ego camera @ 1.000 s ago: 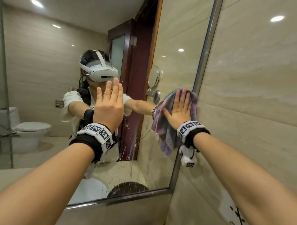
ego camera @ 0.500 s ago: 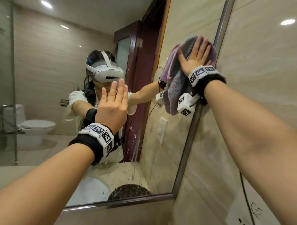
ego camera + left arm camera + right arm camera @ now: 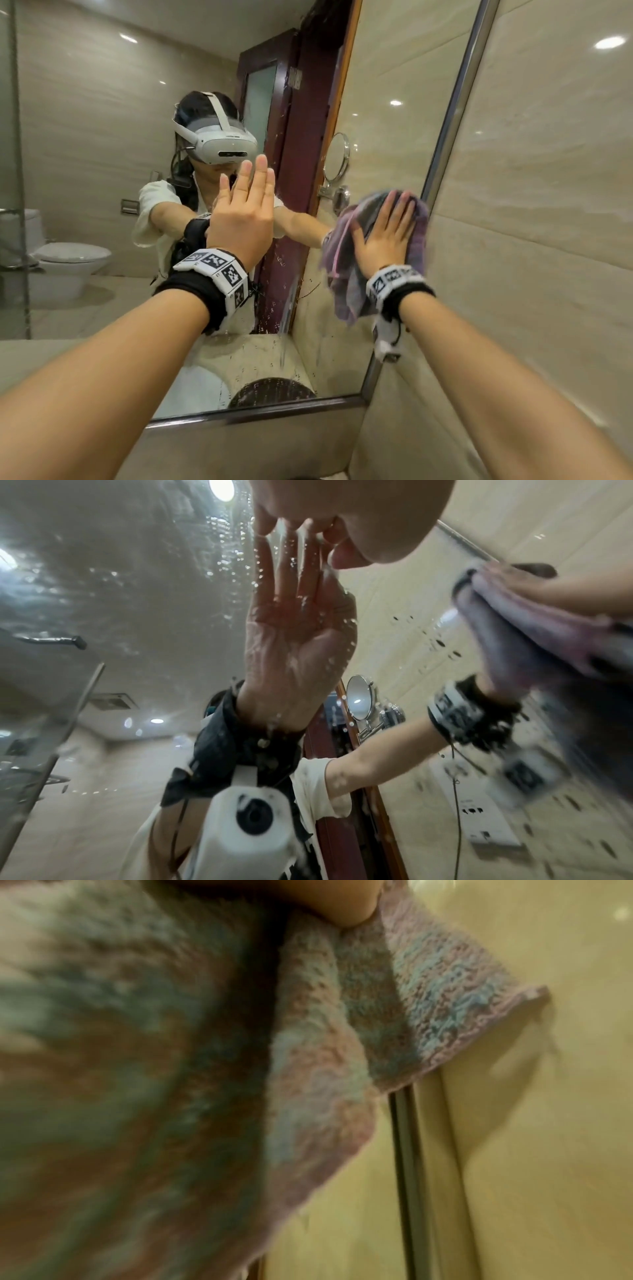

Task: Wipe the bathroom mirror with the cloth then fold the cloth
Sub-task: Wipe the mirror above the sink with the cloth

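Note:
The bathroom mirror (image 3: 102, 154) fills the left of the head view, its glass speckled with water drops. My left hand (image 3: 245, 212) lies flat on the glass with straight fingers and holds nothing; in the left wrist view its fingertips (image 3: 274, 526) meet their reflection. My right hand (image 3: 387, 236) presses a fluffy pink, blue and grey cloth (image 3: 342, 281) flat against the glass, close to the mirror's right frame (image 3: 452, 113). The cloth hangs bunched below the palm. The cloth (image 3: 171, 1069) fills the right wrist view, and only the hand's edge (image 3: 335, 901) shows there.
A beige tiled wall (image 3: 531, 205) runs along the right of the metal frame. Reflected in the glass are a round shaving mirror (image 3: 337, 157), a dark door, a toilet (image 3: 68, 260) and a person wearing a headset. The frame's lower bar (image 3: 257, 413) sits below both arms.
My right hand, which had swept the cloth up to the mirror's upper right, has come back down to mid-height by the right frame. The left hand stays flat on the glass.

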Available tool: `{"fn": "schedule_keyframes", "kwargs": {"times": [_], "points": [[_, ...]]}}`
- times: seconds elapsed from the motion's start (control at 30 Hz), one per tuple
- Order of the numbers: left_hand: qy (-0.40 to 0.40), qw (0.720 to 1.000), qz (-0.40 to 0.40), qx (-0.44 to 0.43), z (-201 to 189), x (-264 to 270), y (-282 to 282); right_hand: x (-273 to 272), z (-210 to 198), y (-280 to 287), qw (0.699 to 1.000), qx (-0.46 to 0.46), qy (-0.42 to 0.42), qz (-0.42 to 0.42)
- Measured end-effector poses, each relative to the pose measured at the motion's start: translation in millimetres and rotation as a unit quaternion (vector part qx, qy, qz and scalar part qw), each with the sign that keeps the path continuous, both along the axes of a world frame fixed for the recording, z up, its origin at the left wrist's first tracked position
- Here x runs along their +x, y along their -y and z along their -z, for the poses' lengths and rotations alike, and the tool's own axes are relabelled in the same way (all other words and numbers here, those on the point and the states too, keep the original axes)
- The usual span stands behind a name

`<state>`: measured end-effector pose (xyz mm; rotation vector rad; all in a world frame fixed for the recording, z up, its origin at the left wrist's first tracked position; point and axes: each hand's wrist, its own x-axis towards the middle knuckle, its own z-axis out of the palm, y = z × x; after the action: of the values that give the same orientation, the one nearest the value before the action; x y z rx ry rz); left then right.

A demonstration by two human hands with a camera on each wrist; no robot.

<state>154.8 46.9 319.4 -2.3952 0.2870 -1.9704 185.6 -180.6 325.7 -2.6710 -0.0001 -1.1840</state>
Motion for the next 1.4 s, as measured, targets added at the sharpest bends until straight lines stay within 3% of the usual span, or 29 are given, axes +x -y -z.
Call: {"fn": "schedule_keyframes", "kwargs": {"times": [0.1,0.27,0.43,0.6,0.8,0.83,1.03,1.17,1.33,1.4], "points": [[-0.041,0.998,0.029,-0.022,-2.7,-4.6,-0.5,-2.3,27.0,-8.7,1.000,0.006,-0.007,-0.003],[0.005,0.999,-0.023,0.029,5.4,1.3,-2.3,-0.7,-19.3,-37.8,0.999,-0.001,0.050,0.001],[-0.017,0.998,-0.041,0.042,25.1,-10.9,-6.8,-2.2,-50.1,-71.6,0.995,0.011,0.098,-0.008],[-0.056,0.995,-0.026,0.084,102.4,-32.7,-10.6,-12.4,15.8,-78.9,0.990,-0.101,0.061,-0.079],[-0.083,0.993,-0.035,0.079,109.6,-34.5,-8.5,-12.1,49.5,-71.8,0.979,-0.168,0.049,-0.105],[-0.116,0.990,-0.037,0.068,136.7,-47.3,-6.8,-17.5,72.1,-72.8,0.977,-0.167,0.020,-0.134],[-0.115,0.992,-0.029,0.050,116.9,-35.7,-2.5,-14.4,12.1,-79.6,0.983,-0.148,0.077,-0.075],[-0.111,0.991,-0.030,0.066,119.8,-36.0,-5.3,-20.4,48.6,-86.6,0.976,-0.187,0.049,-0.102],[-0.112,0.990,-0.023,0.077,120.4,-33.3,-6.1,-19.0,112.3,-70.3,0.946,-0.283,0.006,-0.157],[-0.110,0.991,-0.026,0.074,121.4,-33.1,-6.7,-19.4,119.3,-65.5,0.941,-0.299,0.010,-0.160]]}}
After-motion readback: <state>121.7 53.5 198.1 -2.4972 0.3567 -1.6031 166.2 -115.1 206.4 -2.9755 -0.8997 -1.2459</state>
